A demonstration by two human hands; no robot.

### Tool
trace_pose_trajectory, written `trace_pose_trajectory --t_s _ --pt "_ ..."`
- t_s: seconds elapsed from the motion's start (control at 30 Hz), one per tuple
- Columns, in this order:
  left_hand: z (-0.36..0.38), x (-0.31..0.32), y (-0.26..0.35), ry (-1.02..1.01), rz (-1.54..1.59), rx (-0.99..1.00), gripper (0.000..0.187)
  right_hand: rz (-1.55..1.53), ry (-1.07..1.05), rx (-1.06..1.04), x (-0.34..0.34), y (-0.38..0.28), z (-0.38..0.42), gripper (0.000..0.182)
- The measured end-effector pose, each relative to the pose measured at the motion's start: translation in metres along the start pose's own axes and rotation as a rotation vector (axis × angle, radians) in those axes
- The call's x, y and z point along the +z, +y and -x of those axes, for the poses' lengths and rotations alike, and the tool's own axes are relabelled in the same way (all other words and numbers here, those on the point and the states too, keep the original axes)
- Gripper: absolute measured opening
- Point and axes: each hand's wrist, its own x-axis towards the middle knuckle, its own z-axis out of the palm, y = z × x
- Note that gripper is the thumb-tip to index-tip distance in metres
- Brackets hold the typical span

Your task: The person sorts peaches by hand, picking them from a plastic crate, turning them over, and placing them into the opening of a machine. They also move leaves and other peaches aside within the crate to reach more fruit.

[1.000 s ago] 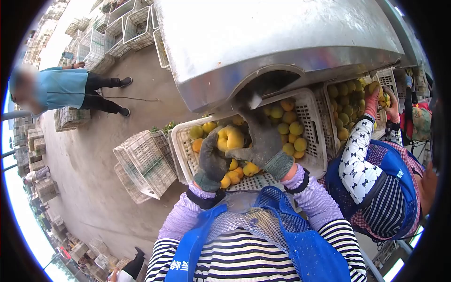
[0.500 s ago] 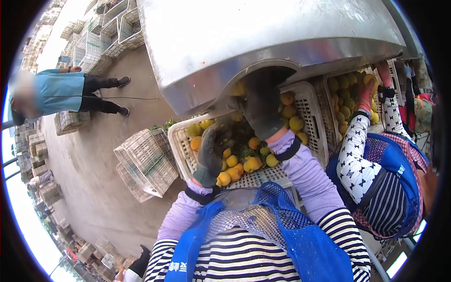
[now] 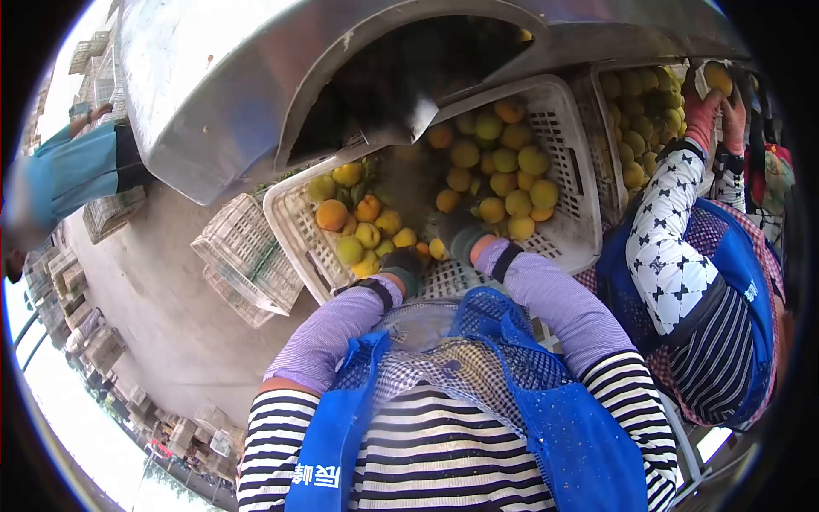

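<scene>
My right hand [image 3: 461,235] has drawn back from the metal hood [image 3: 213,107] to near my left hand [image 3: 404,263], and though I cannot tell whether either is closed, light fingers would best spare the yellow fruit [image 3: 518,203] lying in the crate [image 3: 570,192].

Glossy metal chute [image 3: 230,94]; matt plastic crate [image 3: 584,205]; cloth apron [image 3: 580,427], w/ mesh.

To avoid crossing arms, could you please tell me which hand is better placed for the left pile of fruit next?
Probably the left hand: it sits beside the left pile, while the right hand is farther across the crate, nearer the right pile.
</scene>
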Motion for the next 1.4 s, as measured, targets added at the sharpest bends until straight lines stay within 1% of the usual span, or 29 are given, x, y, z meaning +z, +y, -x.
trace_pose_trajectory --t_s 0.1,0.13,0.2,0.23,0.3,0.37,0.4,0.47,0.5,0.53,0.6,0.63,0.73,0.77,0.87,0.97,1.07,1.1,1.2,1.23,1.27,1.3,1.33,1.37,1.4 --pt "-0.017 0.033 -0.014 0.042 0.025 -0.01 0.043 -0.056 -0.294 0.309 -0.035 -0.022 0.004 0.026" --pt "-0.014 0.027 -0.013 0.056 0.029 -0.012 0.043 0.021 -0.385 0.246 -0.01 -0.019 -0.002 0.033" --pt "-0.007 0.005 -0.009 0.002 0.013 0.025 0.044 0.181 -0.567 0.129 0.033 -0.011 -0.019 0.055" --pt "-0.003 0.002 -0.007 0.012 0.039 0.037 0.045 -0.036 -0.486 0.145 0.003 -0.003 -0.012 0.058" --pt "0.005 -0.005 -0.006 0.063 0.086 0.064 0.046 -0.443 -0.29 0.167 -0.115 0.016 0.012 0.067" --pt "0.007 -0.015 -0.008 0.069 0.211 0.059 0.047 -0.898 -0.208 0.124 -0.151 0.026 0.021 0.075" --pt "0.013 -0.026 -0.012 0.1 0.376 0.104 0.05 -1.129 -0.165 0.1 -0.167 0.027 0.024 0.079" --pt "0.025 -0.049 -0.019 0.141 0.707 0.21 0.055 -1.345 0.025 0.052 -0.208 0.008 0.035 0.078" --pt "0.036 -0.068 -0.019 0.125 0.991 0.274 0.061 -1.452 0.12 0.024 -0.226 -0.003 0.04 0.078" --pt "0.049 -0.087 -0.015 0.106 1.275 0.339 0.067 -1.447 0.159 -0.018 -0.242 -0.014 0.043 0.077" --pt "0.087 -0.131 0.013 0.127 1.77 0.54 0.059 -1.439 0.238 -0.107 -0.262 -0.034 0.045 0.077" --pt "0.097 -0.143 0.02 0.133 2.013 0.647 0.055 -1.183 0.258 -0.129 -0.257 -0.033 0.043 0.076" --pt "0.107 -0.15 0.017 0.496 1.677 0.693 0.052 -0.959 0.297 -0.141 -0.278 -0.045 0.048 0.085" --pt "0.116 -0.155 0.018 0.507 1.644 0.691 0.052 -0.834 0.318 -0.074 -0.293 -0.057 0.053 0.086" --pt "0.129 -0.166 0.029 0.711 1.505 0.602 0.053 -0.861 0.435 0.029 -0.304 -0.071 0.054 0.083" --pt "0.136 -0.178 0.034 0.804 1.487 0.578 0.054 -0.873 0.577 0.118 -0.313 -0.087 0.052 0.087" --pt "0.146 -0.197 0.042 0.941 1.54 0.607 0.053 -0.678 0.754 -0.002 -0.33 -0.09 0.041 0.087" --pt "0.149 -0.204 0.037 0.889 1.526 0.574 0.065 -0.65 0.805 0.008 -0.333 -0.091 0.033 0.086" --pt "0.137 -0.193 0.019 0.827 1.668 0.525 0.063 -0.516 0.95 0.008 -0.327 -0.08 0.003 0.081" --pt "0.148 -0.197 0.021 0.695 1.753 0.565 0.06 -0.441 0.983 -0.004 -0.317 -0.069 -0.012 0.079" --pt "0.149 -0.194 0.021 0.746 1.662 0.562 0.06 -0.366 1.013 -0.015 -0.311 -0.062 -0.023 0.077" --pt "0.149 -0.19 0.019 0.796 1.57 0.557 0.06 -0.37 1.002 0.002 -0.311 -0.061 -0.029 0.071" --pt "0.149 -0.188 0.017 0.845 1.477 0.551 0.06 -0.327 1.008 0.033 -0.311 -0.063 -0.032 0.07" --pt "0.151 -0.188 0.017 0.813 1.536 0.511 0.061 -0.284 1.012 0.062 -0.311 -0.066 -0.034 0.07" --pt "0.153 -0.189 0.018 0.777 1.63 0.517 0.061 -0.241 1.012 0.094 -0.31 -0.069 -0.034 0.069"
